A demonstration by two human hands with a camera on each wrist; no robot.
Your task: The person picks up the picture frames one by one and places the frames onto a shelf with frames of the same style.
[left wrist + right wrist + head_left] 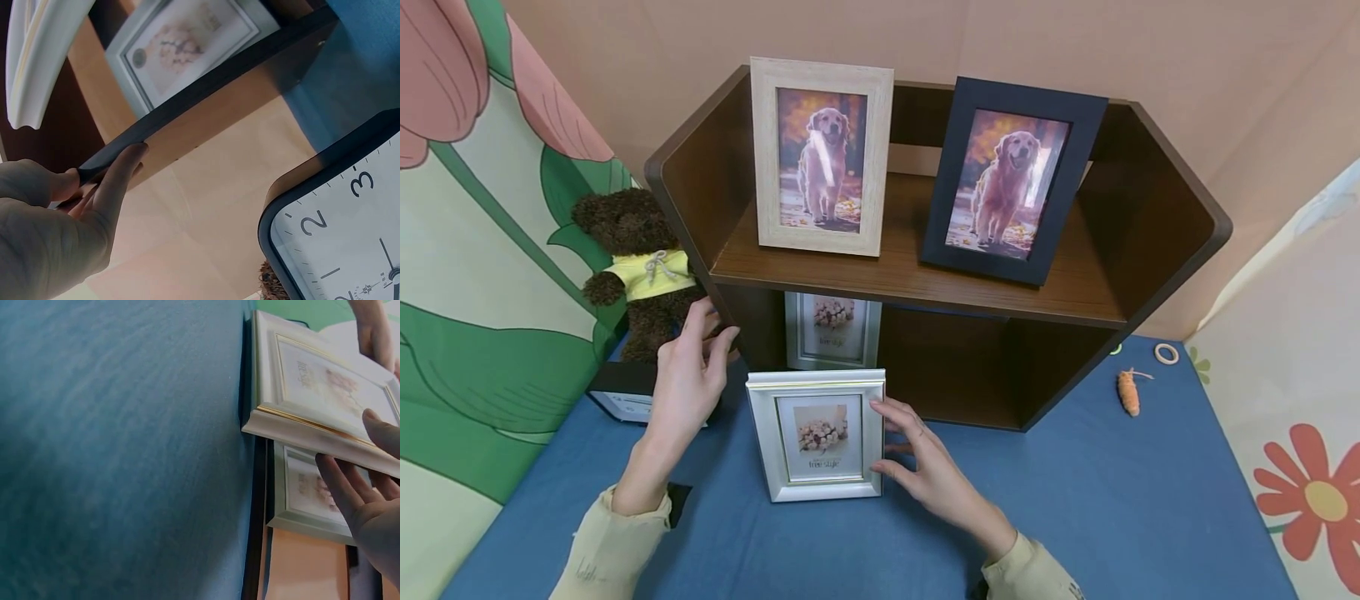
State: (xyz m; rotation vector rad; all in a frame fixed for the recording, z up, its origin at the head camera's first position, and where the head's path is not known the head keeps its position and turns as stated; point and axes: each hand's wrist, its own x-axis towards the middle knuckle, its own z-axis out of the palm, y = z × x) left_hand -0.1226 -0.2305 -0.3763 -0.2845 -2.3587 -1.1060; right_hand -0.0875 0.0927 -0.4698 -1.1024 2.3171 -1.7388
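Note:
A white picture frame (822, 437) with a flower print stands on the blue table in front of a dark brown two-tier shelf (1075, 292). My right hand (936, 479) holds its right edge, thumb at the front and fingers behind, as the right wrist view also shows. My left hand (688, 375) pinches the front edge of the shelf's left side panel (206, 90) between thumb and fingers. Inside the lower tier, behind the white frame and partly hidden by it, stands a grey-green picture frame (833, 333). A cream frame (763, 167) and a tilted black frame (943, 183), both with dog photos, stand on the upper tier.
Left of the shelf are a brown teddy bear (655, 275) in a yellow top and a black-rimmed clock (337, 231). A small orange carrot-like toy (1127, 393) and a wooden ring (1167, 354) lie to the right. Floral fabric (482, 317) borders the table's left side.

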